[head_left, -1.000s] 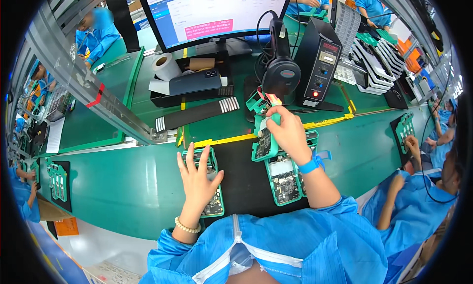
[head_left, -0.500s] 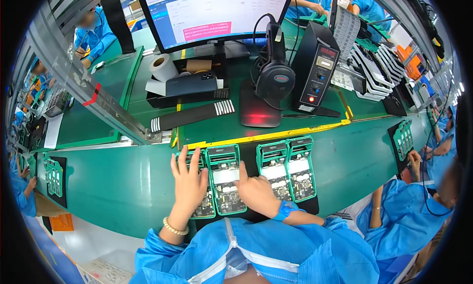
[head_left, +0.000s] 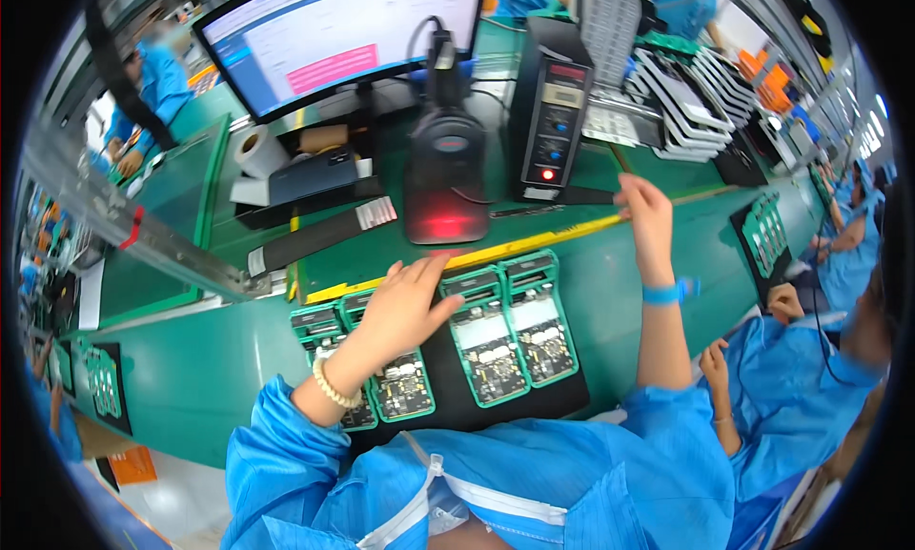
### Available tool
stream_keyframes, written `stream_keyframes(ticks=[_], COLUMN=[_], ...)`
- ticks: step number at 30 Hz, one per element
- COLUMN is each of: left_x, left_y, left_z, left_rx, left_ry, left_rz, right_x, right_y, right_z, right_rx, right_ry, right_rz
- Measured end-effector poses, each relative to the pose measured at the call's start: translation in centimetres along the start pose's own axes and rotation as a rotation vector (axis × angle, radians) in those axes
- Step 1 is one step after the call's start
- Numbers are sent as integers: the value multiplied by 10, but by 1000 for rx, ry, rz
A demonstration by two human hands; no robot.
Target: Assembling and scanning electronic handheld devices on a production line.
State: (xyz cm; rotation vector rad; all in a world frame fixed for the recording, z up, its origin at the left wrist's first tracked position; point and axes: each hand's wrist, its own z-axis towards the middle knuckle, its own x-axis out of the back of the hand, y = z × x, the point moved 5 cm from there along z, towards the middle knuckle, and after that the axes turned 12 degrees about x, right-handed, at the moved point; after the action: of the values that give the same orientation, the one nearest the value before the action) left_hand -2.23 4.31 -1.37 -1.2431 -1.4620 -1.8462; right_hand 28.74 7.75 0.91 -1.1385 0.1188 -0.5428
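Note:
My left hand (head_left: 405, 307) is spread, palm down, over the upper part of the left pair of circuit boards in green frames (head_left: 402, 388), partly hiding them. A beaded bracelet (head_left: 335, 383) circles that wrist. To its right lies a second pair of green-framed boards (head_left: 496, 359), on the same black mat (head_left: 453, 397). My right hand (head_left: 650, 221) is raised off to the right, beyond the boards, near the end of a dark flat strip (head_left: 586, 196). Its fingers are loosely bent and slightly apart, with nothing visible in them. A blue band (head_left: 664, 293) wraps its wrist.
A barcode scanner (head_left: 448, 154) on its stand shines red behind the boards. Beside it are a black control box (head_left: 553, 121), tweezers (head_left: 527, 211) and a monitor (head_left: 334, 35). A black tray (head_left: 272, 212) holds a phone and tape roll. A co-worker's arm (head_left: 721, 397) is close at right.
My right hand has lifted off the boards and swung out to the right and away from me. My left hand has shifted right. The view has turned, so the bench appears further left.

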Motion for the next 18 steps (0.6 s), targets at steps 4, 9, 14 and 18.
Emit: stream_keyframes(ticks=[4, 9, 14, 18], left_x=[-10, 9, 13, 18], left_y=[3, 20, 38, 14], left_z=[21, -1, -39, -50], left_rx=[131, -59, 9, 50], left_ry=[-353, -151, -494, -394], left_rz=[-23, -181, -693, -929], right_x=[12, 5, -3, -68], right_y=[27, 47, 33, 5], right_z=[35, 56, 52, 8], right_rx=[-257, -296, -115, -31], right_ry=[96, 182, 433, 315], right_rz=[-38, 121, 253, 561])
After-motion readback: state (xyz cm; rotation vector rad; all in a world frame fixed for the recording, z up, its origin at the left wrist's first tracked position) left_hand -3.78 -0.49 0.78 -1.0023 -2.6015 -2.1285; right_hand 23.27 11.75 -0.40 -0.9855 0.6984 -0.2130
